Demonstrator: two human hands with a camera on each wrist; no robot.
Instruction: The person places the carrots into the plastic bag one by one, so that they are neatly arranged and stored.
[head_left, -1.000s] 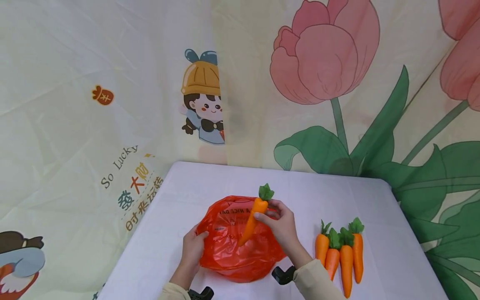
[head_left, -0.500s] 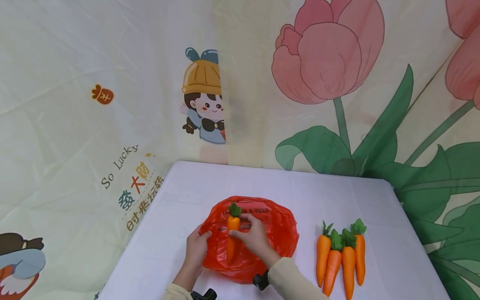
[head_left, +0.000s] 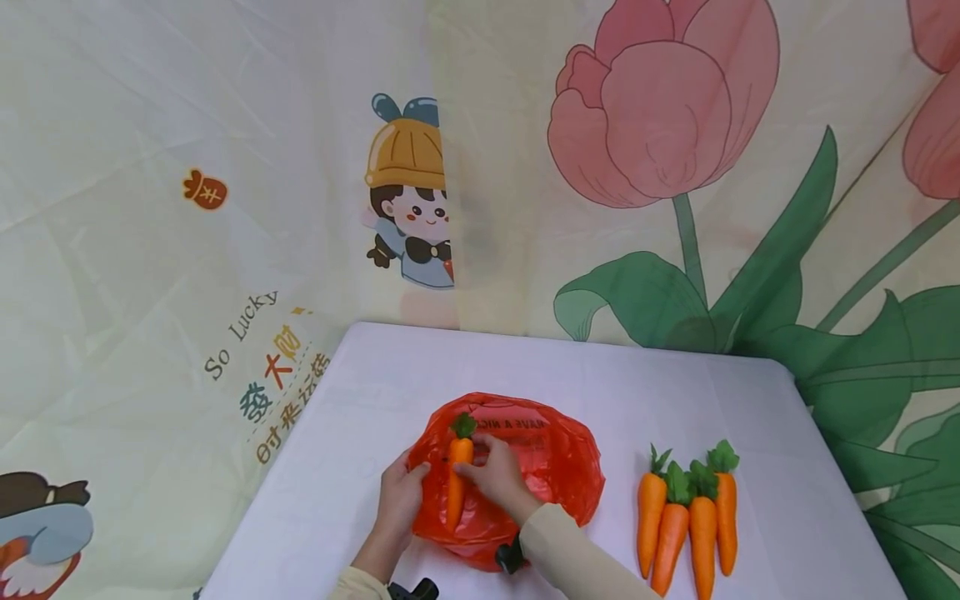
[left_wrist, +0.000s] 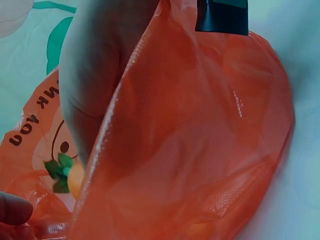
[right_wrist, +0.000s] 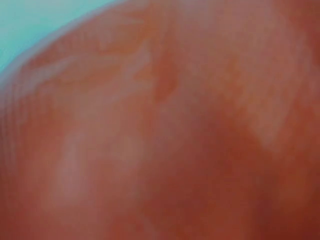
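An orange carrot (head_left: 460, 479) with a green leafy top stands upright in the mouth of a red plastic bag (head_left: 555, 475). My right hand (head_left: 501, 477) holds the carrot from the right, its thumb over the carrot's front. At the bag's left rim, my left hand (head_left: 401, 496) grips the plastic between thumb and fingers. In the left wrist view the bag's side (left_wrist: 190, 130) hides most of the carrot; the carrot's leaves (left_wrist: 61, 172) and a bit of orange show beside a fingertip (left_wrist: 14, 209). The right wrist view is filled by blurred red plastic.
Several carrots (head_left: 703, 542) lie side by side on the white-covered table (head_left: 660, 383), right of the bag. Behind the table hangs a printed cloth (head_left: 495, 167) with tulips and cartoon figures. Black wrist devices (head_left: 510, 557) are worn on both wrists.
My right hand has carried the carrot left and down into the bag's mouth, turning it from slanted to upright. My left hand keeps its grip on the rim, shifting slightly right.
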